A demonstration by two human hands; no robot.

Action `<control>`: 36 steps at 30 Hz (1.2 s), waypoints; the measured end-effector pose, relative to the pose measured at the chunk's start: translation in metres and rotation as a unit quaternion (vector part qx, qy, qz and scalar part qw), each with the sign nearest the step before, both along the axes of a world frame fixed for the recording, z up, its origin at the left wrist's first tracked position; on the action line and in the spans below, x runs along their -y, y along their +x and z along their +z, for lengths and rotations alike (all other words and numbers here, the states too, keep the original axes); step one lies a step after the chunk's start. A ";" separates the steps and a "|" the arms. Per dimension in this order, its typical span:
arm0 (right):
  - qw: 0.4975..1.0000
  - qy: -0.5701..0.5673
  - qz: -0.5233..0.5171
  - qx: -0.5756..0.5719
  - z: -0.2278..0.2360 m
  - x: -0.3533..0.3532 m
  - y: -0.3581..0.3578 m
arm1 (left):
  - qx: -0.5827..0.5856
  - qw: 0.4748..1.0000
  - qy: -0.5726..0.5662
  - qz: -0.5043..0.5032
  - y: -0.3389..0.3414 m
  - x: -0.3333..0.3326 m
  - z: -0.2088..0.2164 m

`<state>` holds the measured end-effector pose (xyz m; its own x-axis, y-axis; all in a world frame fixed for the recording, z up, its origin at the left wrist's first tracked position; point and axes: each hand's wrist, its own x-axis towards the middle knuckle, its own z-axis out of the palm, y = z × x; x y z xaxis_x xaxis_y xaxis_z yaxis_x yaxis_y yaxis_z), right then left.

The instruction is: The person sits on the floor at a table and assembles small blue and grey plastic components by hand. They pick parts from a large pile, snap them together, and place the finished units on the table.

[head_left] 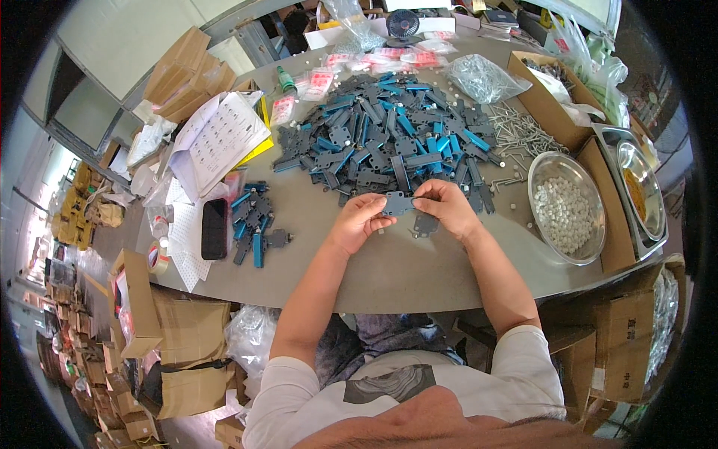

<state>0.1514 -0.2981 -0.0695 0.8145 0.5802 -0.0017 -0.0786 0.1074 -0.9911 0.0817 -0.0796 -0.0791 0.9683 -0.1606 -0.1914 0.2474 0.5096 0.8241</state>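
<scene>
Between my two hands, in front of the pile, is a flat dark grey plate with small holes [397, 203]. My left hand [362, 222] pinches its left end between thumb and fingers. At its right end, the fingers of my right hand [449, 210] are closed on the plate too. Just below my right fingertips lies another grey plate part [425, 224] on the table. Beyond my hands spreads a big heap of grey and blue plate parts [374, 127]. A smaller cluster of the same parts [258, 217] lies left of my left arm.
At right stand a metal bowl of white pellets [565, 208], loose metal hex keys [523, 131] and a cardboard box [550, 101]. Left are a black phone [214, 229], printed sheets [221, 146] and a tape roll [158, 258]. A clear bag [486, 78] and small fan [402, 24] sit behind the heap.
</scene>
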 end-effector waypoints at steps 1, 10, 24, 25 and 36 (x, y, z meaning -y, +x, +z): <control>1.000 -0.002 0.000 -0.001 -0.001 0.000 0.000 | 0.002 1.000 -0.002 0.001 0.000 0.001 0.000; 0.983 -0.124 -0.031 0.131 -0.003 0.003 0.001 | 0.060 0.989 0.132 0.018 -0.002 0.007 -0.002; 0.953 -0.181 -0.087 0.228 0.013 0.005 -0.005 | 0.118 0.982 0.129 0.069 -0.003 0.011 -0.002; 0.965 -0.178 -0.057 0.182 0.015 0.006 -0.005 | 0.123 0.982 0.123 0.070 -0.004 0.011 -0.001; 0.987 -0.106 -0.023 0.116 0.010 0.005 -0.006 | 0.116 0.985 0.109 0.069 -0.005 0.011 -0.002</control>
<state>0.1459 -0.3026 -0.0591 0.8333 0.5484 0.0696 0.1525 -0.1070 -0.9825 0.0772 -0.0901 -0.0808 0.9998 -0.0041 0.0214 -0.0188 0.3290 0.9441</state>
